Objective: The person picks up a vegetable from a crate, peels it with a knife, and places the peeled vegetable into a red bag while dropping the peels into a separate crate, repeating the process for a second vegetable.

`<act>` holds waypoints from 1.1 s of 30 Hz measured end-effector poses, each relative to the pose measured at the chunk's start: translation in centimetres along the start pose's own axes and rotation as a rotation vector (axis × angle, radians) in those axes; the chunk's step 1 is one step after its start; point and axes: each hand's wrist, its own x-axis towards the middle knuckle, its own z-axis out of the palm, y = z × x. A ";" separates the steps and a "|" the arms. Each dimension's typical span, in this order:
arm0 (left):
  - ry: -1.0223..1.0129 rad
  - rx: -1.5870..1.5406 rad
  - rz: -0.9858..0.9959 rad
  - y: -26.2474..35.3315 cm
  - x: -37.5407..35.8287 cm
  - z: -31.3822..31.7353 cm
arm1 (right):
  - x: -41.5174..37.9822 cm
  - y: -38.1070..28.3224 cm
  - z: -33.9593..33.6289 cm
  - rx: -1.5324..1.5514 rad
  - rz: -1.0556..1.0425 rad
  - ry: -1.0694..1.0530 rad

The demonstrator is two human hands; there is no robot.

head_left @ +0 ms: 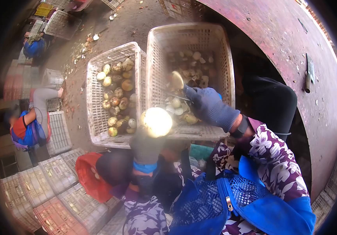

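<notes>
My left hand point(147, 145), in a dark, blurred glove, is closed on a pale, round, overexposed vegetable point(156, 122) at the near edge of the crates. My right hand point(209, 105), in a grey-blue glove, is over the larger crate point(230, 70). From its closed fingers a thin knife blade point(177, 96) points left. A pale cut piece point(177, 81) is at its fingertips. Pale scraps point(178, 105) lie in the larger crate below. Whole round vegetables point(118, 92), some with brown patches, fill part of the smaller crate point(91, 102) at its left.
A knife point(308, 74) lies on the reddish surface point(286, 43) at right. A red bag point(88, 176) and stacked crates point(45, 178) are at lower left. Another person point(29, 121) sits at far left. Scraps point(84, 49) litter the ground.
</notes>
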 end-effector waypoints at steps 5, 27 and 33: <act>0.131 -0.128 0.215 1.7 1.5 2.4 | 0.0 -2.2 -0.5 0.563 0.204 -0.096; 0.021 -0.896 0.197 3.1 4.2 1.6 | -2.2 -4.1 2.4 0.477 0.187 -0.218; 0.080 -0.560 0.280 2.3 4.2 1.8 | -0.7 -5.5 0.0 0.098 0.136 -0.045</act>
